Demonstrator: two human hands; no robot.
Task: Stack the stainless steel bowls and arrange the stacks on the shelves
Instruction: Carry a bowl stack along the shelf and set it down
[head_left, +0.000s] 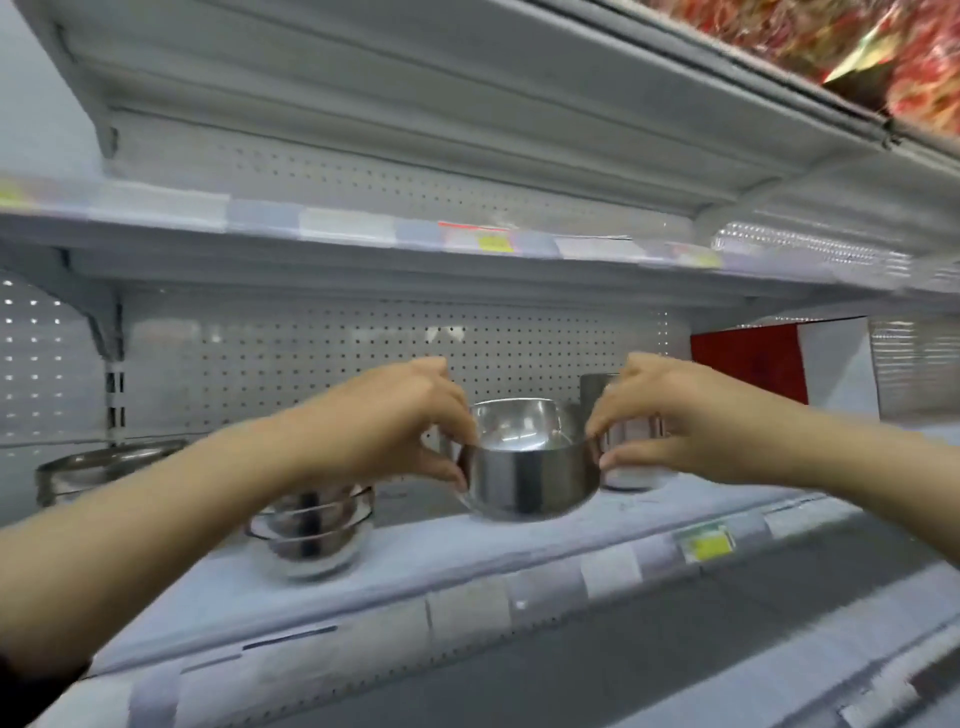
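A stainless steel bowl (530, 475) is held just above the middle shelf (467, 561), slightly tilted. My left hand (395, 421) pinches its left rim and my right hand (670, 415) pinches its right rim. A stack of steel bowls (311, 530) stands on the shelf to the left, below my left forearm. Behind my right hand stands another steel vessel (631, 457), partly hidden. At the far left sits a wide steel bowl (98, 467) near the shelf bracket.
A red and white box (779, 369) stands at the back right of the shelf. The upper shelf (363, 234) with price labels hangs overhead. Red patterned packaging (857, 47) fills the top right. A yellow price tag (706, 543) marks the shelf's front edge.
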